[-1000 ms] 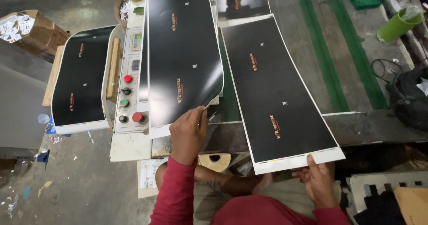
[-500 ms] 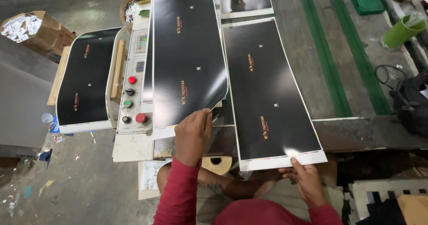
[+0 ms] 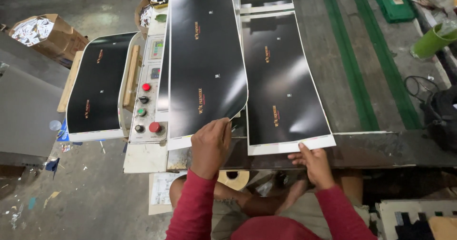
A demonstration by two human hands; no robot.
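Two glossy black sheets lie on the desk (image 3: 381,149): the left sheet (image 3: 207,59) is pinched at its curling edge by the left hand (image 3: 210,146); the right sheet (image 3: 283,83) is held flat under the right hand (image 3: 312,163). Thin, floppy and slippery, they are best taken by their white margins.

My left hand (image 3: 210,146) reaches forward with the back up and the fingers curled down, pinching at the tips (thumb hidden beneath). My right hand (image 3: 312,164) lies lower and flatter, fingers stretched forward and pressed down. Both forearms wear red sleeves to the wrist.
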